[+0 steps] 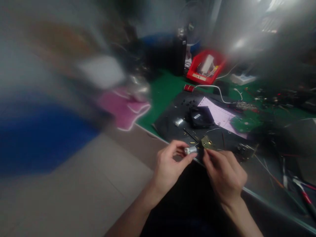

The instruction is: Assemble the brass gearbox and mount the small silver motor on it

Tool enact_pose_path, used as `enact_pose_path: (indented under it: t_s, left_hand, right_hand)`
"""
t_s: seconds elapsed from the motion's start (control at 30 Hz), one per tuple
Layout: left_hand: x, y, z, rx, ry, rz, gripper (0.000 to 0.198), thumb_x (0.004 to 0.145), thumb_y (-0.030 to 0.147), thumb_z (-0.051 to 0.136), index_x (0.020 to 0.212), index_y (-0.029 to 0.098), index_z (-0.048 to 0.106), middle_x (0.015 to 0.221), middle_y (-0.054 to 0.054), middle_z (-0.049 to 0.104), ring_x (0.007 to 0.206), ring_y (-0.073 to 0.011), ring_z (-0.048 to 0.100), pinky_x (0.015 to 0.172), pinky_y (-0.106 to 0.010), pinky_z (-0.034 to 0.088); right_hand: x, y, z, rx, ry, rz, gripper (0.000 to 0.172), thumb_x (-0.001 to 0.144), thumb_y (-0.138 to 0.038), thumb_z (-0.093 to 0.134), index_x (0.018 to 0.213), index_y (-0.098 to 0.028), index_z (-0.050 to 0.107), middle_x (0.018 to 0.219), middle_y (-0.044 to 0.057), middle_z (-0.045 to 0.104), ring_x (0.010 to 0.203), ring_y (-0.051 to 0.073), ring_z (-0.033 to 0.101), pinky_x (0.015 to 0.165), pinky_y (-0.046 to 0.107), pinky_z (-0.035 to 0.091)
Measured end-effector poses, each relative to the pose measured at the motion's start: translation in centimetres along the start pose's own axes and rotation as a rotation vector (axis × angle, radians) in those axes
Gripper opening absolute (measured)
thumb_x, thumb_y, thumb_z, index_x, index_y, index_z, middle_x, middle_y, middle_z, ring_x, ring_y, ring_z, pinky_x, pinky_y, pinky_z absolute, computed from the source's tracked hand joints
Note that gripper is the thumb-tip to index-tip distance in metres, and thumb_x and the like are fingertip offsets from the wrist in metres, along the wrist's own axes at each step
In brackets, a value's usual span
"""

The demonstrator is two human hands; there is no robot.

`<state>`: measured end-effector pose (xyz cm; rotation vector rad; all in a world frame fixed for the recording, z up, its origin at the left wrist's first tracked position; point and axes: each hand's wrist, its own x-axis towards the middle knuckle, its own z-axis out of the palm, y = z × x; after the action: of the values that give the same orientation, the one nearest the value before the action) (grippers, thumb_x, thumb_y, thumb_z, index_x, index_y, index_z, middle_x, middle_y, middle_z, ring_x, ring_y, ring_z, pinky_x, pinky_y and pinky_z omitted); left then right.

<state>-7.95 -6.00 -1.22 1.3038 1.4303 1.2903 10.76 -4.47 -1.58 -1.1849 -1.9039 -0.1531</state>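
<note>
Between the thumb and fingers of my left hand (pixel 171 162) is a small silver cylindrical motor (pixel 191 150), lying roughly sideways. My right hand (pixel 225 171) pinches a brass-coloured metal plate (pixel 206 142) with holes in it by its lower edge. The two parts are close together but apart, just over the front edge of the bench. Beyond them on the black mat (pixel 170 113) lies another silver motor (pixel 179 122). Small brass pins and a dark thin rod (pixel 189 134) are scattered near my fingers.
A black square frame (pixel 201 116) sits on the mat beside a pink-white sheet (pixel 217 113) and a green circuit board (pixel 245 123). Behind stands a red bin (pixel 192 70) with white parts. Red-handled pliers (pixel 306 197) lie at right. A pink cloth (pixel 123 110) hangs over the left corner.
</note>
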Motion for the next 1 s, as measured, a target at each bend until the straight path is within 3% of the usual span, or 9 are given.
enact_pose_path:
  t_s: [0.17, 0.3, 0.37, 0.47, 0.63, 0.9, 1.0]
  left_hand:
    - [0.7, -0.5, 0.3, 0.122, -0.020, 0.096, 0.022, 0.088, 0.035, 0.079, 0.101, 0.024, 0.065, 0.094, -0.001, 0.076, 0.080, -0.0161, 0.073, 0.078, -0.031, 0.062]
    - [1.7, -0.4, 0.5, 0.178, -0.056, 0.257, 0.020, 0.095, 0.030, 0.072, 0.113, 0.022, 0.066, 0.100, 0.000, 0.077, 0.080, -0.0128, 0.071, 0.075, -0.026, 0.060]
    - [2.2, -0.2, 0.5, 0.252, -0.072, 0.387, 0.022, 0.099, 0.030, 0.067, 0.120, 0.021, 0.066, 0.108, -0.002, 0.077, 0.090, -0.0152, 0.071, 0.083, -0.030, 0.059]
    - [2.7, 0.0, 0.4, 0.349, -0.110, 0.492, 0.022, 0.103, 0.029, 0.061, 0.123, 0.019, 0.066, 0.114, -0.002, 0.077, 0.102, -0.0190, 0.067, 0.092, -0.036, 0.056]
    - [3.1, 0.0, 0.6, 0.319, -0.169, 0.452, 0.020, 0.106, 0.026, 0.055, 0.122, 0.016, 0.063, 0.116, -0.003, 0.075, 0.104, -0.0186, 0.066, 0.095, -0.037, 0.056]
    - [3.7, -0.3, 1.1, 0.245, -0.210, 0.388, 0.022, 0.102, 0.028, 0.063, 0.121, 0.017, 0.063, 0.113, -0.003, 0.070, 0.095, -0.0151, 0.070, 0.083, -0.028, 0.059]
    - [3.9, -0.2, 1.3, 0.246, -0.231, 0.365, 0.022, 0.102, 0.029, 0.063, 0.120, 0.018, 0.063, 0.114, -0.004, 0.069, 0.093, -0.0156, 0.070, 0.082, -0.029, 0.060]
  right_hand:
    - [0.4, -0.2, -0.1, -0.050, 0.023, 0.064, 0.015, 0.089, -0.017, 0.083, 0.102, -0.018, 0.074, 0.088, 0.000, 0.068, 0.074, 0.008, 0.062, 0.068, 0.020, 0.048]
    - [1.0, -0.5, -0.2, -0.113, 0.030, 0.116, 0.015, 0.088, -0.024, 0.084, 0.098, -0.017, 0.076, 0.083, 0.000, 0.066, 0.069, 0.009, 0.059, 0.063, 0.022, 0.045]
    - [1.6, -0.9, -0.4, -0.166, -0.011, 0.181, 0.014, 0.090, -0.030, 0.082, 0.094, -0.017, 0.078, 0.077, 0.001, 0.065, 0.065, 0.010, 0.057, 0.061, 0.024, 0.043]
    - [2.9, -1.6, -0.8, -0.228, -0.174, 0.317, 0.022, 0.095, -0.037, 0.074, 0.091, -0.016, 0.079, 0.069, 0.002, 0.061, 0.057, 0.011, 0.054, 0.054, 0.025, 0.038]
    - [3.9, -2.1, -1.1, -0.261, -0.262, 0.404, 0.033, 0.099, -0.045, 0.066, 0.089, -0.015, 0.079, 0.063, 0.003, 0.056, 0.051, 0.011, 0.050, 0.049, 0.025, 0.029]
    - [3.4, -1.9, -0.4, -0.319, -0.015, 0.305, 0.028, 0.093, -0.044, 0.075, 0.088, -0.017, 0.079, 0.067, 0.005, 0.061, 0.055, 0.014, 0.053, 0.053, 0.027, 0.038]
    - [3.5, -2.3, -0.4, -0.338, -0.004, 0.317, 0.028, 0.090, -0.045, 0.077, 0.089, -0.017, 0.079, 0.068, 0.005, 0.061, 0.056, 0.015, 0.053, 0.055, 0.028, 0.039]
